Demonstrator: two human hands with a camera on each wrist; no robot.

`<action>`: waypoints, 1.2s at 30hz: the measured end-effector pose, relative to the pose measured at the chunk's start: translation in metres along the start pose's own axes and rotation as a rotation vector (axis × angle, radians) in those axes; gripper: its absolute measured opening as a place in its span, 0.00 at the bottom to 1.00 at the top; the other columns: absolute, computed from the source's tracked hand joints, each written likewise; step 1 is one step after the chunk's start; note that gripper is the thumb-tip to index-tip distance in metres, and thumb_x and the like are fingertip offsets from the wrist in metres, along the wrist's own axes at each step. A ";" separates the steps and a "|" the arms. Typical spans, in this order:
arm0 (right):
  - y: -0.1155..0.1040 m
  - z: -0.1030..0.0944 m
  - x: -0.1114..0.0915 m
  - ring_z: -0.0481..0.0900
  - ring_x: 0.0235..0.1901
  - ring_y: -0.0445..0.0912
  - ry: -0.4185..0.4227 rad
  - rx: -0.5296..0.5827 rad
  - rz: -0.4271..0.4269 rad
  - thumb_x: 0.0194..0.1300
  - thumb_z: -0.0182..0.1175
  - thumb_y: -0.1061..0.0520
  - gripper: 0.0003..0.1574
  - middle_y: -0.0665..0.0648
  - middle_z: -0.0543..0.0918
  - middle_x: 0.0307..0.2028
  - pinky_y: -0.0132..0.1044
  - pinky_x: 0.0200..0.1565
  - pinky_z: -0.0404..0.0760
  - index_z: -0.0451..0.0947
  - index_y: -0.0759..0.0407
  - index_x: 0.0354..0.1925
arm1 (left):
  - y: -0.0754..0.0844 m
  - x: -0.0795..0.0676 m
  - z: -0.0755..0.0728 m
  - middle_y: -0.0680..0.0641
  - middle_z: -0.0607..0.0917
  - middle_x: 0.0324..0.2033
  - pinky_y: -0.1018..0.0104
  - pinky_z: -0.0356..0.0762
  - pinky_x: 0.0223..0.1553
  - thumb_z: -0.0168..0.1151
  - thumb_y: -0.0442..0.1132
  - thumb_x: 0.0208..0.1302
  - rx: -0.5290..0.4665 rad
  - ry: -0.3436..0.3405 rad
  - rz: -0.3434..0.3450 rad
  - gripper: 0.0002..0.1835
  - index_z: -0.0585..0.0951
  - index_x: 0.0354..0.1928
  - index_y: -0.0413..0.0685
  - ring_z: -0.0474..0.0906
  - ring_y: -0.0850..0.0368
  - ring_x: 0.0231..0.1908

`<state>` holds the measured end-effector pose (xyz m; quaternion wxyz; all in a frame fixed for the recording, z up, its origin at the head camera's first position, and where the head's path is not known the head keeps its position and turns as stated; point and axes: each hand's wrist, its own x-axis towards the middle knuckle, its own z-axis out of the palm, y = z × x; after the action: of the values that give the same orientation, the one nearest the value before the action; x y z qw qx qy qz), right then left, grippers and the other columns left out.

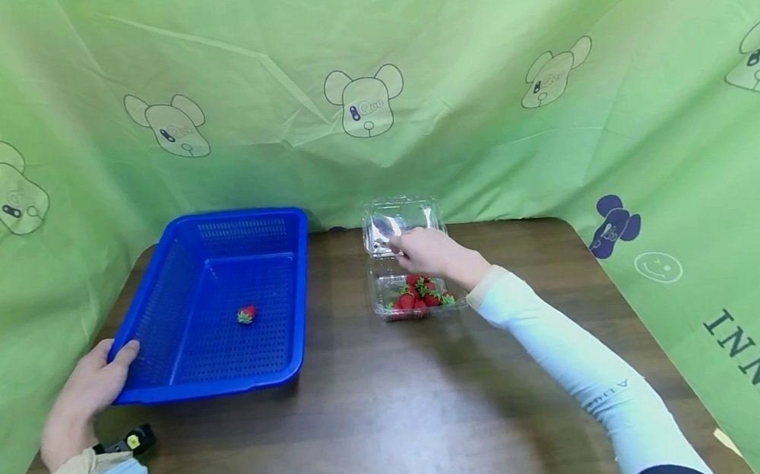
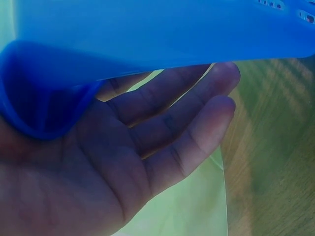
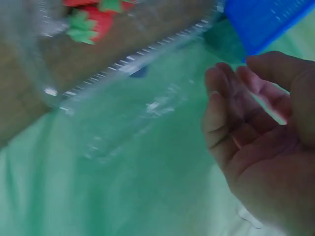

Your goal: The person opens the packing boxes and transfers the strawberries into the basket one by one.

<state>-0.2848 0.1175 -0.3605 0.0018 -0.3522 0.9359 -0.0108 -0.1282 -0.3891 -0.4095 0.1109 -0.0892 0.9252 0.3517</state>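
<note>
My left hand (image 1: 94, 377) holds the near left corner of a blue plastic basket (image 1: 239, 384), thumb over the rim. In the left wrist view, the fingers (image 2: 189, 142) extend beneath the basket. One strawberry (image 1: 246, 314) lies on the perforated bottom. A transparent hinged plastic box (image 1: 387, 311) stands to the right with its lid (image 1: 385, 217) raised. Several strawberries (image 1: 418, 294) with green leaves fill part of it. My right hand (image 1: 428, 252) is above the box near the lid. In the right wrist view, its fingers (image 3: 216, 115) are loosely bent around nothing.
Everything stands on a brown wooden table (image 1: 370, 421). A green printed cloth (image 1: 287, 124) hangs around the back and both sides, close behind the basket and the raised lid.
</note>
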 end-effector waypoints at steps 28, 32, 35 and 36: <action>0.020 0.053 -0.005 0.76 0.29 0.49 -0.265 -0.059 0.167 0.60 0.62 0.59 0.10 0.53 0.77 0.26 0.46 0.30 0.76 0.71 0.51 0.25 | 0.004 0.000 0.001 0.25 0.74 0.52 0.50 0.69 0.45 0.29 0.59 0.77 0.020 0.008 0.006 0.39 0.60 0.64 0.25 0.72 0.36 0.49; 0.017 0.053 -0.003 0.79 0.30 0.49 -0.259 -0.107 0.166 0.57 0.64 0.60 0.10 0.54 0.80 0.27 0.50 0.31 0.80 0.72 0.51 0.24 | 0.005 -0.001 0.001 0.24 0.73 0.53 0.46 0.68 0.47 0.29 0.60 0.77 0.013 0.004 -0.001 0.40 0.59 0.65 0.24 0.72 0.34 0.50; 0.014 0.053 -0.002 0.81 0.31 0.51 -0.247 -0.119 0.170 0.58 0.63 0.59 0.10 0.56 0.82 0.28 0.53 0.32 0.81 0.73 0.52 0.24 | 0.004 -0.003 0.001 0.24 0.73 0.53 0.45 0.68 0.48 0.28 0.60 0.76 0.005 -0.004 -0.013 0.40 0.58 0.65 0.24 0.72 0.34 0.50; 0.013 0.054 -0.002 0.82 0.31 0.52 -0.241 -0.119 0.173 0.58 0.62 0.59 0.09 0.56 0.82 0.28 0.53 0.32 0.81 0.73 0.52 0.24 | 0.003 -0.003 0.001 0.24 0.73 0.53 0.46 0.68 0.48 0.28 0.60 0.77 0.005 -0.002 -0.012 0.40 0.59 0.65 0.24 0.72 0.34 0.50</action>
<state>-0.2908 0.1277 -0.4148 0.0939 -0.2684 0.9548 0.0870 -0.1261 -0.3859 -0.4072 0.1139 -0.0940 0.9255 0.3489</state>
